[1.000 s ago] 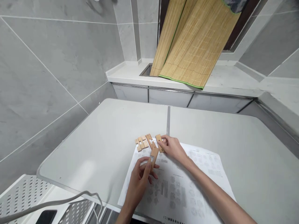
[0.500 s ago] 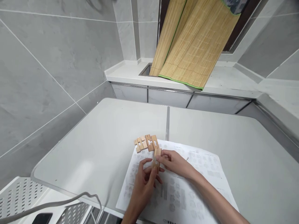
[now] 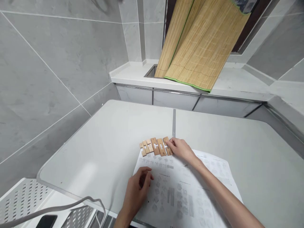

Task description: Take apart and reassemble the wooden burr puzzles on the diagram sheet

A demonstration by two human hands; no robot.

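Observation:
Several notched wooden puzzle pieces lie side by side in a slanting row at the top left of a printed sheet (image 3: 175,177). At the row's right end, the fingers of my right hand (image 3: 179,147) pinch a wooden puzzle piece (image 3: 169,150) that has a dark mark on it and is partly covered by the fingers. Beside it is a piece marked 2 (image 3: 161,147) with a slot through its middle, then a C-shaped piece (image 3: 155,146). Paler small pieces (image 3: 146,147) sit further left. My left hand (image 3: 140,185) hovers over the sheet's left side, fingers loosely curled and apart, with nothing in it.
The white folding table (image 3: 95,136) has a grey seam (image 3: 174,122) down its middle. A pale cable (image 3: 71,205), a black phone (image 3: 47,221) and a perforated white rack (image 3: 23,193) are at lower left. A bamboo mat (image 3: 197,47) hangs over the back ledge.
My right hand has carried the wooden piece up and right, from between both hands to the row's right end. My left hand has let go and drawn back down and left.

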